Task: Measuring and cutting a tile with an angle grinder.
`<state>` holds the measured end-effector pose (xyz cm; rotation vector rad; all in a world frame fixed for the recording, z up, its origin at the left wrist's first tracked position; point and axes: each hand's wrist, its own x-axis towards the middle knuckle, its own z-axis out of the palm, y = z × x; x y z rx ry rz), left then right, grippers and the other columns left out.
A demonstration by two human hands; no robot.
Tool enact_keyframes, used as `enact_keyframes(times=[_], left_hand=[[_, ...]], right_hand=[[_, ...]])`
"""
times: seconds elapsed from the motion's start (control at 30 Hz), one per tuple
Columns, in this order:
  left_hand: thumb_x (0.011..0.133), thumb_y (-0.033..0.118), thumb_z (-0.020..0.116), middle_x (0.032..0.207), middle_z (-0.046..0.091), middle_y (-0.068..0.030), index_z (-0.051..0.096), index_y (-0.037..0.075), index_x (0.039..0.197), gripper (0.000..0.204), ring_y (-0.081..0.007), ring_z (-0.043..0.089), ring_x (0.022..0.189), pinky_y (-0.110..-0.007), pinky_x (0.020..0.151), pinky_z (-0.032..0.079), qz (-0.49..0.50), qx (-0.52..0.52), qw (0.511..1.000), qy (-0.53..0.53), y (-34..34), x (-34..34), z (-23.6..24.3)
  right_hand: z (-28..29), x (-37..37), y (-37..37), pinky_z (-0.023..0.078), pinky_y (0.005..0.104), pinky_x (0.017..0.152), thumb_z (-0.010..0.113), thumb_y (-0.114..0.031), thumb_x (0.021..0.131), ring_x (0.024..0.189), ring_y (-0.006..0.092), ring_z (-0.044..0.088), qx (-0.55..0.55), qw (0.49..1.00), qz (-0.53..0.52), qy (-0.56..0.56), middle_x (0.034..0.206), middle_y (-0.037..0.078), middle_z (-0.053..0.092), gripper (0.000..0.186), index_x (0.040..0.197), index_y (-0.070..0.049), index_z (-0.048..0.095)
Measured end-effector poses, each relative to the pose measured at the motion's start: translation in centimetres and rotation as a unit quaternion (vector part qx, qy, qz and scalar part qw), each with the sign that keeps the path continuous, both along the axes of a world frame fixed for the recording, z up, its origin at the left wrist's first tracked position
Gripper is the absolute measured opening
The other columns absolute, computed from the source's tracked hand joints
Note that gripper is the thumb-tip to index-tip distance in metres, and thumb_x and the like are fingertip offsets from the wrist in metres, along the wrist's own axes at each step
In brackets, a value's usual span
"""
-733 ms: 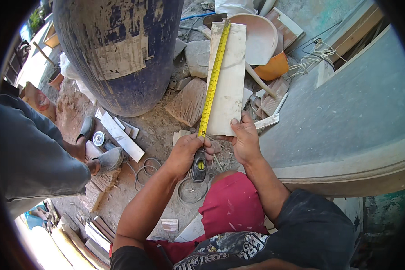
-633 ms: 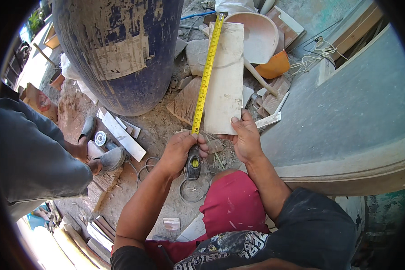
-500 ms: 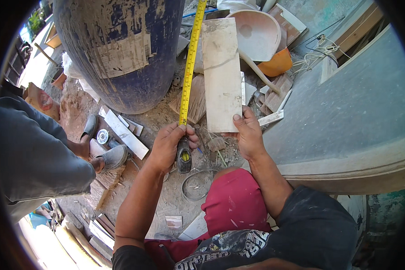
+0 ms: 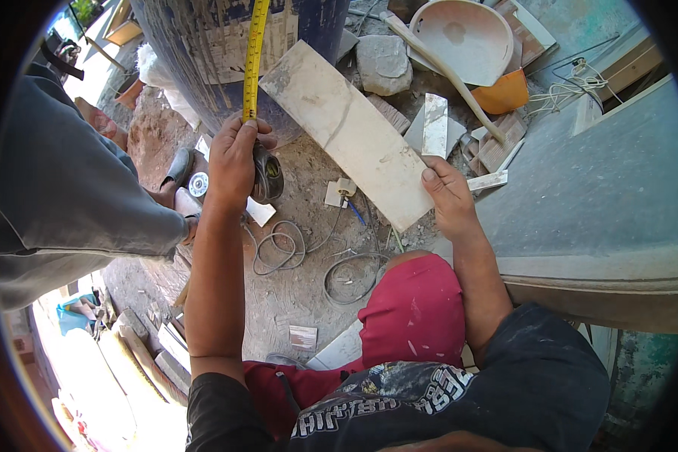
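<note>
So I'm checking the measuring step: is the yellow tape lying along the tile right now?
No, the yellow tape runs up beside the tile, apart from it, held by the left hand.

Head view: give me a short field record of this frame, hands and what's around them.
left hand: grips a tape measure case, yellow blade extended up past the frame top
right hand: holds the lower corner of a long pale tile, tilted diagonally
tape vs tile: apart, blade left of the tile
behind: large blue barrel
ground: loose wire loops, tile offcuts, stone
upper right: pale basin, orange bowl
left edge: another person's grey sleeve
</note>
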<state>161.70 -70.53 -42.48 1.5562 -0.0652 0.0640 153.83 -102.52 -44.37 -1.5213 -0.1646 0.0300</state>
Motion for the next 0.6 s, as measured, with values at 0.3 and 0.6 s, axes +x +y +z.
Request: enact_keyframes(times=[0.3,0.6], left_hand=[[0.1,0.022,0.045,0.083,0.065,-0.0064,0.061,0.001,0.1,0.027,-0.0104,0.059,0.077,-0.023,0.076,0.045,-0.045,0.059,0.997,-0.004,3.1,-0.5,1.8],[0.1,0.023,0.045,0.084,0.067,-0.0092,0.061,0.001,0.099,0.027,-0.0119,0.062,0.076,-0.024,0.07,0.047,-0.085,0.033,0.996,0.016,3.9,-1.2,2.2]], right_hand=[[1.1,-0.2,-0.1,0.045,0.0259,0.091,0.052,-0.024,0.1,0.101,0.0121,0.059,0.048,0.997,0.058,0.007,0.111,0.008,0.064,0.038,0.124,0.006,0.056],[0.4,0.7,-1.8,0.051,0.0281,0.086,0.059,-0.012,0.095,0.097,0.0153,0.064,0.117,0.991,-0.006,0.062,0.109,0.013,0.066,0.032,0.123,0.004,0.056]])
